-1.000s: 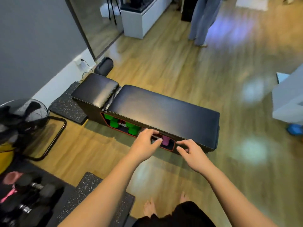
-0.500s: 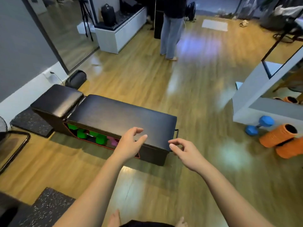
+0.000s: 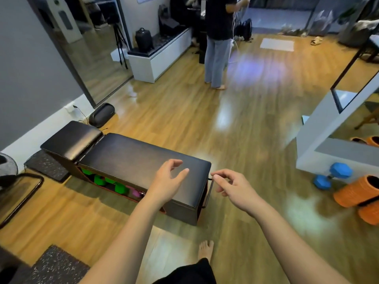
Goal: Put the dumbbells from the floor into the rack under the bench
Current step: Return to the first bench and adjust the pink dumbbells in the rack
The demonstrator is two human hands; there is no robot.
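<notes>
A black padded bench [image 3: 131, 158] stands on the wood floor, with a rack opening along its near side. Green dumbbells [image 3: 120, 188] and a pink dumbbell [image 3: 135, 193] lie inside the rack. A blue dumbbell [image 3: 332, 175] lies on the floor at the right, next to a white unit. My left hand [image 3: 167, 184] hovers over the bench's right end, fingers loosely spread, holding nothing. My right hand [image 3: 233, 186] hangs just past the bench's right end near its metal handle [image 3: 208, 193], fingers relaxed and empty.
Orange foam rollers [image 3: 356, 191] lie right of the blue dumbbell. A person [image 3: 218, 37] stands farther back on the floor. A fan stand [image 3: 22, 193] and speckled mats [image 3: 47, 166] are at the left. My bare foot [image 3: 205, 250] is below the bench.
My left hand has let go of the pink dumbbell in the rack and both hands have lifted off the bench. My view has swung up and right, bringing the blue dumbbell into sight.
</notes>
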